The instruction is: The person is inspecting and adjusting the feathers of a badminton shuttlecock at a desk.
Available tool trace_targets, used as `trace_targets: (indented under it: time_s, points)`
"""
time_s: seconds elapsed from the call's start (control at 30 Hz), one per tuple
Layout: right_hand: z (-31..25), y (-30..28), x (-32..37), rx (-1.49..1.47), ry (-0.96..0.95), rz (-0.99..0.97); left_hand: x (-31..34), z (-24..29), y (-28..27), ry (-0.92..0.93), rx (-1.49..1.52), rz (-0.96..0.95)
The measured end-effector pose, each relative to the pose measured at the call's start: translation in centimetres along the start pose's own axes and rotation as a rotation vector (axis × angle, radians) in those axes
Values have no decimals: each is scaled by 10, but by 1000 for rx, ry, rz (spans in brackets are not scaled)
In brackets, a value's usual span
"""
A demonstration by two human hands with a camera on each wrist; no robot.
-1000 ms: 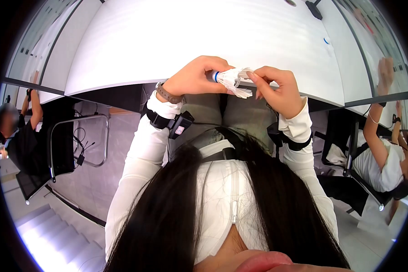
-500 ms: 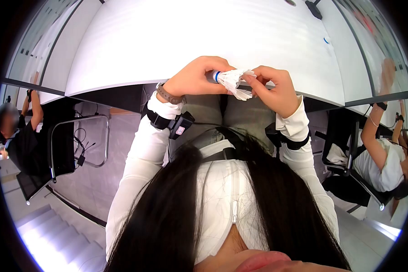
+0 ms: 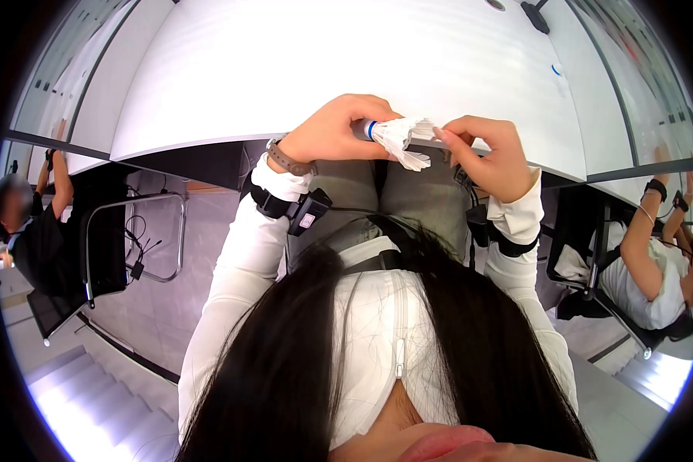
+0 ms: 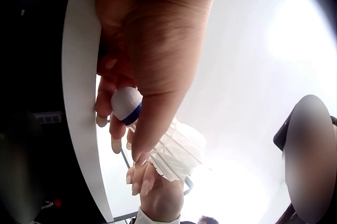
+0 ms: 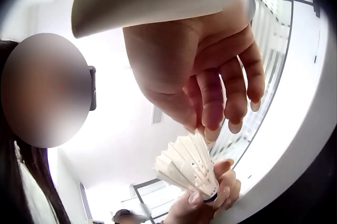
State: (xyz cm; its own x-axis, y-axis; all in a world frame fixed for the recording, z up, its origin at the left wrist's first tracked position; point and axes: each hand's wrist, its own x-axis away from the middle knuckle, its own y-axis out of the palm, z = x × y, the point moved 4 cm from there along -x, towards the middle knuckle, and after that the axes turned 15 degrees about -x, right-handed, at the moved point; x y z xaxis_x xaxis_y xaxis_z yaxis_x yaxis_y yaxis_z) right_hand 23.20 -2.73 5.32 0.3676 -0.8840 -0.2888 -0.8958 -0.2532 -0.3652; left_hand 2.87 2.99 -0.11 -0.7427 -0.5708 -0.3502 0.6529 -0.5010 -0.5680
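left hand [image 3: 327,131] clasps shuttlecock [image 3: 396,135] at round cork | right hand [image 3: 489,158] by feathers, hold unclear

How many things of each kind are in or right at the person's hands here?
shuttlecock: 1
hands: 2 (left hand, right hand)
wristwatch: 1
white table: 1
Total: 5

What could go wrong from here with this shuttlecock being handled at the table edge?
1. The left hand grips the shuttlecock only by its small cork end, out past the table edge. A slip would likely drop it to the lap or floor.
2. The right hand has its fingertips right at the thin feathers. A hard pull or squeeze could bend or snap one.
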Motion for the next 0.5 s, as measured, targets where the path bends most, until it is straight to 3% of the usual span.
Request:
trace_targets:
  time_s: [0.17,0.5]
  points:
    - [-5,-7,0,113,-134,100,0,1,0,-5,4,9]
    - [24,16,-6,-239,124,164,0,5,-2,-75,-21,-81]
